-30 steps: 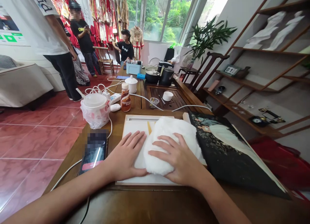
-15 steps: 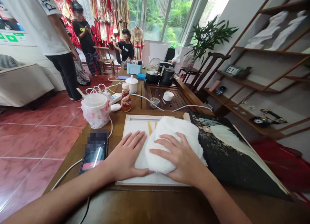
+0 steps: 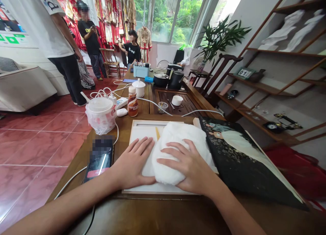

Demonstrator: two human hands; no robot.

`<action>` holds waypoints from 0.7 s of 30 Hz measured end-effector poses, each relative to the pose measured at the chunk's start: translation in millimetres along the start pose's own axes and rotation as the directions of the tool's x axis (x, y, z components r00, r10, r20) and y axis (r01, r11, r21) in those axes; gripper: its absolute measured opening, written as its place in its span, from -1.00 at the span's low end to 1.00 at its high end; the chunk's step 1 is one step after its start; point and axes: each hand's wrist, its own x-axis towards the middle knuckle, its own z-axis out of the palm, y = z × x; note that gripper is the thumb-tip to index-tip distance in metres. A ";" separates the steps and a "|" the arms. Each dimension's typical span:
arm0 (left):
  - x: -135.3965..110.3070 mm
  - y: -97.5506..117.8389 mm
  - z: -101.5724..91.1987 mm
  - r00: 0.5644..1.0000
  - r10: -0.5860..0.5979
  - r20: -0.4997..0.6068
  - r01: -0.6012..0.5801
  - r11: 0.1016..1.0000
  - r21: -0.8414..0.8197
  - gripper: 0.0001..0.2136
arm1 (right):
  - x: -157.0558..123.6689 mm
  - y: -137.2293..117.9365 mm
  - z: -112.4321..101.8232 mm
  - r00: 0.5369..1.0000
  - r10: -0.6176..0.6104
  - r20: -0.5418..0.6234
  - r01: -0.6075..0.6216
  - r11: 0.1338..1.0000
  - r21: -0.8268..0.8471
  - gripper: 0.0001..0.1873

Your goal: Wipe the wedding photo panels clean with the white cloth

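A framed white board [image 3: 137,135] lies flat on the dark wooden table. My left hand [image 3: 139,163] rests palm down on its left part, fingers stretched out and holding nothing. A thick, fluffy white towel [image 3: 175,131], bunched into a pad, covers much of the board. My right hand [image 3: 189,167] grips the towel from above, its fingers curved and spread over the pile and its thumb out of sight. Beside the towel's far left edge a narrow yellow mark or strip [image 3: 158,133] shows on the board. What lies beneath the towel is hidden.
A dark framed picture [image 3: 239,160] leans at the right. On the left are a phone [image 3: 100,157] and a bagged white tub [image 3: 100,114]. A brown bottle [image 3: 132,102] and a white cable [image 3: 152,102] lie beyond the board. A person [image 3: 58,35] stands far left.
The towel has shifted slightly left under my right hand, and its right side has drawn in. Of two yellow marks seen before, one is now covered. My left hand has stayed in place.
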 end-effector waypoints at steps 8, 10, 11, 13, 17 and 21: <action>-1.2 1.5 -1.6 1.000 -0.007 -0.019 0.007 1.000 -0.018 -0.07 | -4.6 19.6 -6.8 0.970 0.240 -0.048 -0.244 0.963 -0.113 -0.55; -1.1 1.2 -1.0 1.000 -0.004 -0.026 0.003 1.000 -0.022 -0.07 | -3.9 15.8 -5.6 0.976 0.214 -0.036 -0.216 0.971 -0.104 -0.55; -0.9 0.9 -0.6 1.000 -0.003 -0.030 0.002 1.000 -0.023 -0.07 | -3.0 11.8 -4.4 0.983 0.184 -0.025 -0.186 0.979 -0.089 -0.54; -0.7 0.1 0.3 0.999 0.001 -0.033 -0.001 1.000 -0.019 -0.08 | -0.7 2.5 -1.6 0.994 0.110 -0.011 -0.111 0.993 -0.050 -0.52; -0.9 -0.1 0.0 1.000 -0.002 -0.007 0.002 1.000 -0.005 -0.09 | 1.7 -3.6 0.3 0.999 0.037 -0.014 -0.037 0.999 0.002 -0.54; -1.6 1.6 -2.7 1.000 -0.023 0.017 0.024 1.000 -0.010 -0.05 | -2.3 14.3 -4.7 0.986 0.164 -0.036 -0.166 0.985 -0.051 -0.56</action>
